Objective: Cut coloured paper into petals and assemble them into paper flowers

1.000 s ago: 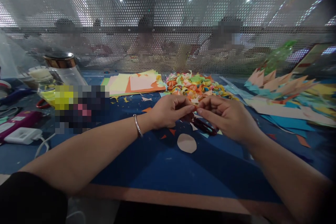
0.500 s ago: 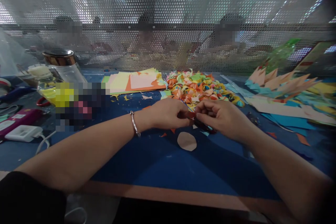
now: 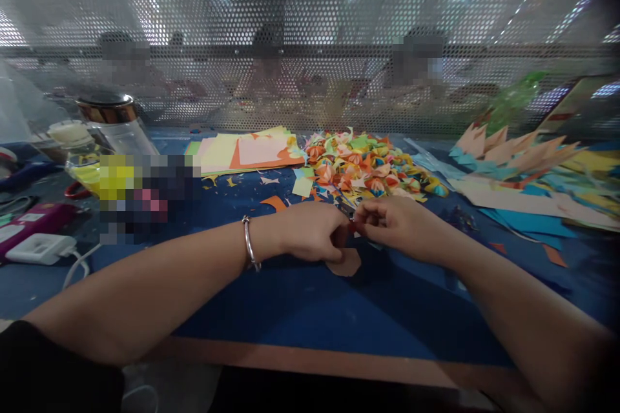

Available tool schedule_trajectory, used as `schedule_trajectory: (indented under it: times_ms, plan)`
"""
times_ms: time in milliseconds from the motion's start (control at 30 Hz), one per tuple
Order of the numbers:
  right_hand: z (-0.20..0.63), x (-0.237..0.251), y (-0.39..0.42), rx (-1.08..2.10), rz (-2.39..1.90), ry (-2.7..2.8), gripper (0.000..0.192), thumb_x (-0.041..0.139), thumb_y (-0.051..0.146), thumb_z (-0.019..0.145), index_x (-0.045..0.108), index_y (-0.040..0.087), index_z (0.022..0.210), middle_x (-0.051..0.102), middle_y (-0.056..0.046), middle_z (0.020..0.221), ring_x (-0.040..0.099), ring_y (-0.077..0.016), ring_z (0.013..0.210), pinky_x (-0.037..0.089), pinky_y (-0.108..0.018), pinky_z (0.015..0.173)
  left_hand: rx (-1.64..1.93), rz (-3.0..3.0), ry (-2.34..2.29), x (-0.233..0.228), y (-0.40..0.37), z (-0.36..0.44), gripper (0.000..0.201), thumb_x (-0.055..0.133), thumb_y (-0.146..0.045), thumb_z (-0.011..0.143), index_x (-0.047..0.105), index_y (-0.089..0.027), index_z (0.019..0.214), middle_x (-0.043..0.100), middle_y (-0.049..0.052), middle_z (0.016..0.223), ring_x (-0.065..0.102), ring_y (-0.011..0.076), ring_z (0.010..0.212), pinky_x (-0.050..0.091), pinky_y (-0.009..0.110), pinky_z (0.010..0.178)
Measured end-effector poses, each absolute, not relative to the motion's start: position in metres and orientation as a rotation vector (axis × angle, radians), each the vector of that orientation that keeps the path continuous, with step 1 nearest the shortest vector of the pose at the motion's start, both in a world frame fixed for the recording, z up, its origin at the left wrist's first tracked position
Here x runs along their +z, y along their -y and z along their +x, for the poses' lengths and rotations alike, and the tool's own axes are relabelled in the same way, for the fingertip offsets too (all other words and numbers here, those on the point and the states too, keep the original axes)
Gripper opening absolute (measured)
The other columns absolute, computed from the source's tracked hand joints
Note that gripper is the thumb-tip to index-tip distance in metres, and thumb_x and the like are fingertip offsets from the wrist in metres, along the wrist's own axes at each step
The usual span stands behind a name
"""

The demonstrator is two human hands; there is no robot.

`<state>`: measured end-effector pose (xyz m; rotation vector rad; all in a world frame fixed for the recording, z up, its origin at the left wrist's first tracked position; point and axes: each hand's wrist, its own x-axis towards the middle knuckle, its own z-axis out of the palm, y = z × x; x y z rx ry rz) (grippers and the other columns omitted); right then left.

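My left hand [image 3: 314, 230], a silver bangle at its wrist, has its fingers curled, and what they hold, if anything, is hidden. Its thumb lies over the upper edge of a round pale pink paper disc [image 3: 347, 263] on the blue table. Close by on the right, my right hand [image 3: 394, 226] is closed in a pinch. A small dark red thing [image 3: 353, 228] shows between the two hands; its kind is too blurred to tell. Just beyond the fingertips is a dark object [image 3: 347, 210], partly hidden.
A heap of folded colourful paper pieces [image 3: 372, 168] lies behind my hands. Coloured sheets [image 3: 271, 150] are stacked to its left. Pointed folded paper [image 3: 513, 148] and blue strips [image 3: 526, 222] lie right. A lidded jar [image 3: 113, 122] and white charger [image 3: 41, 246] stand left.
My left hand has come down and nearer, now covering the disc's upper edge. My right hand has dropped slightly. The dark object beneath my right hand is now less visible there.
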<state>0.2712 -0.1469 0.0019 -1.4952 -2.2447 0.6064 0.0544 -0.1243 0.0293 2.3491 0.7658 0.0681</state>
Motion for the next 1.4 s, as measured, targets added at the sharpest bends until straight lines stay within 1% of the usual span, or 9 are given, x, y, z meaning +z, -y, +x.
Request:
schedule_trajectory:
  times_ms: [133, 300, 500, 667, 867, 1000, 1167, 1267, 1400]
  plan:
    - [0.270, 0.002, 0.147, 0.575, -1.496, 2.286, 0.015, 0.064, 0.035, 0.077, 0.066, 0.024, 0.067, 0.066, 0.000, 0.058, 0.056, -0.0161, 0.053, 0.037, -0.028, 0.050, 0.283, 2.057, -0.676, 0.025, 0.110, 0.052, 0.020, 0.082, -0.019, 0.068, 0.063, -0.018, 0.072, 0.064, -0.002, 0.067, 0.055, 0.0107, 0.058, 0.040, 0.024, 0.057]
    - [0.272, -0.003, 0.145, 0.531, -1.508, 2.323, 0.021, 0.059, 0.037, 0.080, 0.062, 0.023, 0.065, 0.063, 0.000, 0.058, 0.057, -0.0169, 0.054, 0.036, -0.029, 0.052, 0.415, 1.474, -0.715, 0.016, 0.097, 0.053, 0.043, 0.092, -0.011, 0.057, 0.064, -0.016, 0.089, 0.070, 0.000, 0.071, 0.065, 0.0136, 0.063, 0.051, 0.027, 0.062]
    - [0.273, -0.005, 0.146, 0.480, -1.481, 2.301, 0.014, 0.060, 0.033, 0.079, 0.069, 0.023, 0.078, 0.075, -0.003, 0.071, 0.066, -0.0216, 0.065, 0.043, -0.032, 0.060, 0.528, 1.251, -0.737, 0.015, 0.096, 0.057, 0.029, 0.084, 0.003, 0.063, 0.069, -0.012, 0.083, 0.073, 0.002, 0.073, 0.068, 0.0095, 0.065, 0.054, 0.023, 0.066]
    - [0.269, 0.000, 0.153, 0.370, -1.507, 2.091, 0.019, 0.064, 0.042, 0.083, 0.062, 0.024, 0.078, 0.063, 0.001, 0.058, 0.056, -0.0158, 0.050, 0.039, -0.029, 0.051, 0.542, 1.111, -0.785, 0.014, 0.094, 0.058, 0.022, 0.081, 0.004, 0.069, 0.070, -0.011, 0.079, 0.074, 0.003, 0.075, 0.069, 0.0092, 0.064, 0.055, 0.021, 0.065]
    - [0.265, 0.002, 0.159, 0.213, -1.356, 2.000, 0.026, 0.069, 0.045, 0.088, 0.067, 0.023, 0.103, 0.060, 0.004, 0.061, 0.049, -0.0119, 0.046, 0.037, -0.027, 0.048, 0.600, 1.039, -0.816, 0.012, 0.090, 0.060, 0.016, 0.071, 0.006, 0.079, 0.071, -0.010, 0.084, 0.074, 0.003, 0.075, 0.069, 0.0076, 0.062, 0.057, 0.019, 0.067]
    - [0.263, 0.005, 0.161, 0.259, -1.290, 2.055, 0.020, 0.061, 0.040, 0.095, 0.068, 0.023, 0.089, 0.060, 0.002, 0.059, 0.051, -0.0115, 0.047, 0.039, -0.026, 0.048, 0.557, 1.094, -0.799, 0.014, 0.094, 0.060, 0.013, 0.068, 0.001, 0.084, 0.072, -0.011, 0.080, 0.073, 0.003, 0.070, 0.069, 0.0080, 0.061, 0.056, 0.019, 0.066]
    - [0.264, 0.005, 0.159, 0.400, -1.318, 1.994, 0.023, 0.064, 0.044, 0.092, 0.064, 0.024, 0.082, 0.060, 0.002, 0.057, 0.051, -0.0117, 0.046, 0.038, -0.025, 0.044, 0.604, 1.266, -0.734, 0.015, 0.100, 0.062, 0.017, 0.062, -0.009, 0.088, 0.077, -0.015, 0.081, 0.077, 0.004, 0.080, 0.073, 0.0097, 0.071, 0.057, 0.021, 0.074]
    - [0.266, 0.003, 0.157, 0.471, -1.341, 1.940, 0.027, 0.064, 0.050, 0.091, 0.064, 0.024, 0.086, 0.064, 0.000, 0.060, 0.057, -0.0139, 0.049, 0.042, -0.026, 0.045, 0.631, 1.300, -0.682, 0.015, 0.102, 0.062, 0.011, 0.068, -0.018, 0.085, 0.076, -0.015, 0.078, 0.077, 0.005, 0.079, 0.074, 0.0124, 0.073, 0.058, 0.026, 0.078]
    - [0.266, 0.003, 0.156, 0.488, -1.334, 1.898, 0.036, 0.066, 0.058, 0.090, 0.065, 0.023, 0.084, 0.065, -0.001, 0.063, 0.057, -0.0137, 0.051, 0.041, -0.026, 0.045, 0.652, 1.360, -0.624, 0.013, 0.101, 0.060, 0.011, 0.078, -0.022, 0.080, 0.076, -0.013, 0.085, 0.076, 0.006, 0.085, 0.073, 0.0126, 0.075, 0.059, 0.029, 0.081]
